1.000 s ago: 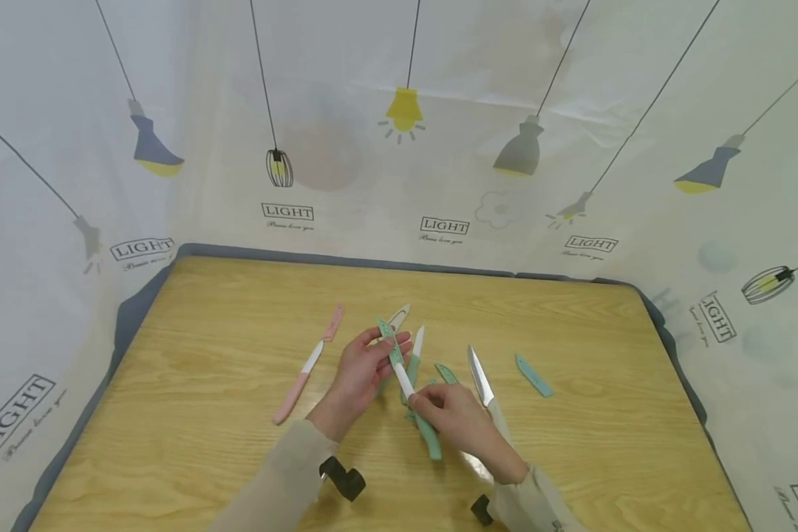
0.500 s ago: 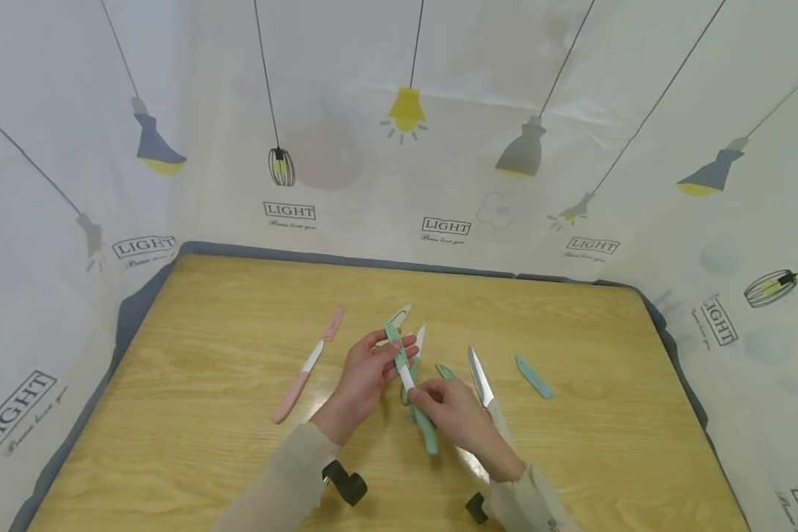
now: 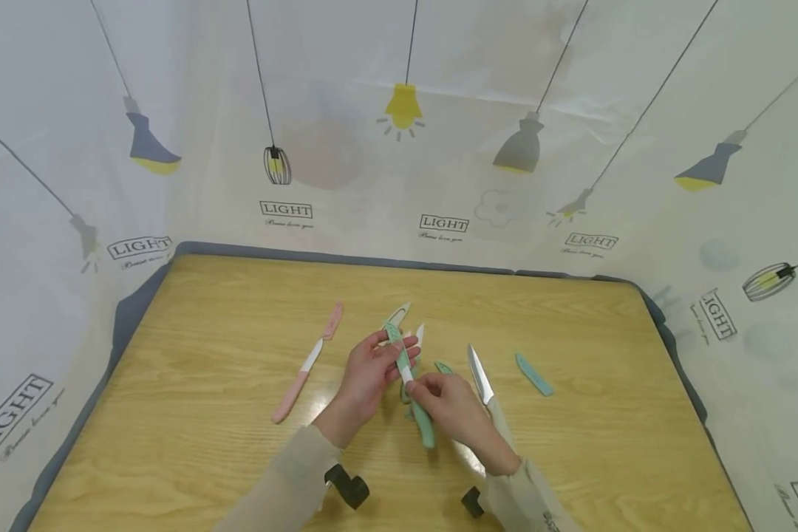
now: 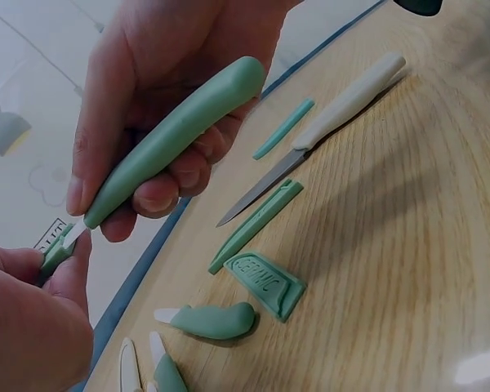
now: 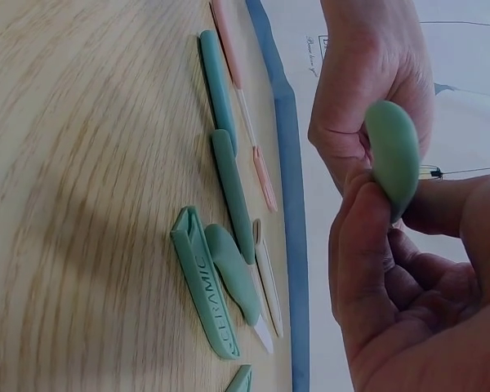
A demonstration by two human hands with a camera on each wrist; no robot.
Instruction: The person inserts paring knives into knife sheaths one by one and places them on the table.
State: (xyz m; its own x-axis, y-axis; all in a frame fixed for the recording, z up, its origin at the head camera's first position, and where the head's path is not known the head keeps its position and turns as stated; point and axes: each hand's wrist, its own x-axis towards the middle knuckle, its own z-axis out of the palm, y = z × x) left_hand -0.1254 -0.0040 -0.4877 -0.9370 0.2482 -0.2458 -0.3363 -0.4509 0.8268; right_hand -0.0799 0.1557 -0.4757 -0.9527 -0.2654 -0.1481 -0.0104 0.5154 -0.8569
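My right hand (image 3: 448, 406) grips a green-handled knife (image 3: 423, 427) near the front of its handle. A short length of white blade shows; the rest sits inside a green sheath (image 3: 395, 337). My left hand (image 3: 364, 373) holds that sheath between thumb and fingers, above the table. Below the hands lie another green knife (image 4: 220, 321) and a green sheath marked CERAMIC (image 4: 265, 283). A second loose green sheath (image 4: 257, 224) lies beside a white-handled knife (image 4: 351, 100) with a bare steel blade. A cream sheath (image 3: 401, 314) lies just beyond my left hand.
To the left on the wooden table (image 3: 193, 384) lies a pink knife (image 3: 292, 397), its white blade bare, close to a pink sheath (image 3: 334, 321). A blue sheath (image 3: 534, 374) lies at the right. Patterned cloth walls (image 3: 346, 244) stand around the table's back and sides.
The knife has slid further into the sheath, so less white blade shows. My hands have come closer together; the things on the table have stayed put.
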